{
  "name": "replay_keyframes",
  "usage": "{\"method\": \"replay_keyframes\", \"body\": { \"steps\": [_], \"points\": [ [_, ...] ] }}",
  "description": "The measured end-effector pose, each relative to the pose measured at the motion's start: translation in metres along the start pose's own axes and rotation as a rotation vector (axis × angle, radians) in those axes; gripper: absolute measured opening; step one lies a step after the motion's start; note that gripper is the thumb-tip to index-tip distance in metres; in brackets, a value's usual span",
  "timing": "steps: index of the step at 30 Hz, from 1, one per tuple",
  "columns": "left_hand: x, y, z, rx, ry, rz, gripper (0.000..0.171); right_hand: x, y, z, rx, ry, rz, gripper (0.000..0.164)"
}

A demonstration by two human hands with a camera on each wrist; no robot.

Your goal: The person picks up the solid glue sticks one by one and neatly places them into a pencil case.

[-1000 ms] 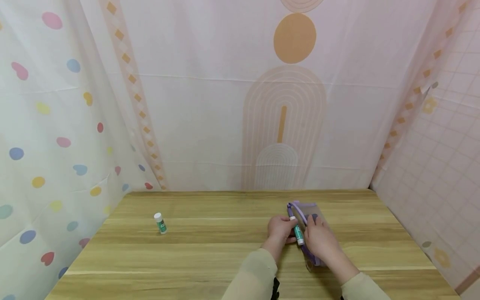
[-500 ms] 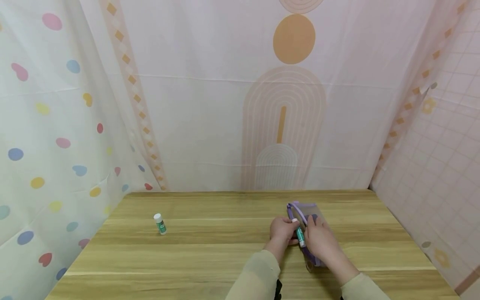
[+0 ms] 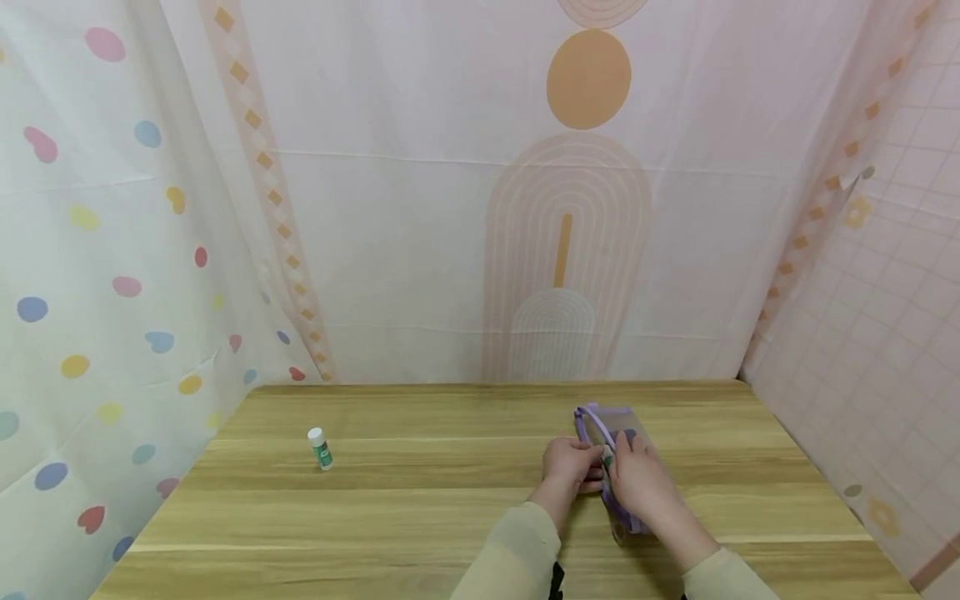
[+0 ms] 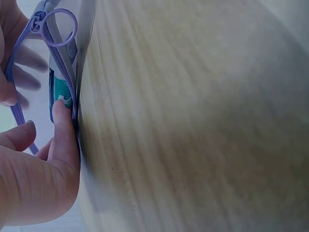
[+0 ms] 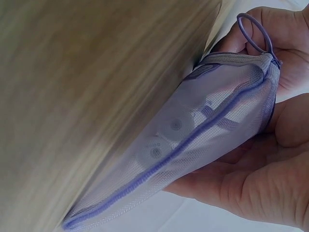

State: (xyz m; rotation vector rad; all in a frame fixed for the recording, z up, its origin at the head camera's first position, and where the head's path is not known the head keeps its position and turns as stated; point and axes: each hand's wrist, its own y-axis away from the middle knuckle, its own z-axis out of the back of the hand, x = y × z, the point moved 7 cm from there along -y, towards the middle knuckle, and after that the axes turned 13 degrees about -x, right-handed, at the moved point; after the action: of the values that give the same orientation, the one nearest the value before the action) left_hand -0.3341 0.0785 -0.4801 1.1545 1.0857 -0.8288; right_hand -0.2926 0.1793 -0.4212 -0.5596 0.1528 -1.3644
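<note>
A translucent mesh zip pouch [image 3: 617,412] with purple trim lies on the table at right, its zipped mouth parted. My right hand [image 3: 643,475] grips the pouch along its mouth, fingers over the mesh. In the left wrist view, a green-and-white glue stick [image 4: 62,91] sits within the mouth, and a fingertip of my left hand [image 4: 43,179] touches its green label. The left thumb is apart from it. Through the mesh in the right wrist view show two round white ends [image 5: 175,124]. A purple ring pull [image 5: 255,33] hangs from the zip.
Another green-and-white glue stick [image 3: 320,449] stands far off on the left part of the wooden table [image 3: 420,517]. Patterned curtains [image 3: 405,250] hang behind the table and on both sides.
The glue stick in my left hand has gone rightward into the pouch's mouth, where only a small part shows in the head view. My right hand has stayed on the pouch.
</note>
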Motion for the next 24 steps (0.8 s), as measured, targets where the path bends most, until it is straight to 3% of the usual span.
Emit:
{"method": "replay_keyframes", "body": {
  "steps": [24],
  "points": [
    [-0.006, 0.011, 0.005, 0.046, 0.063, -0.038, 0.015, -0.002, 0.001, -0.002, 0.041, -0.030, -0.045, 0.044]
  ]
}}
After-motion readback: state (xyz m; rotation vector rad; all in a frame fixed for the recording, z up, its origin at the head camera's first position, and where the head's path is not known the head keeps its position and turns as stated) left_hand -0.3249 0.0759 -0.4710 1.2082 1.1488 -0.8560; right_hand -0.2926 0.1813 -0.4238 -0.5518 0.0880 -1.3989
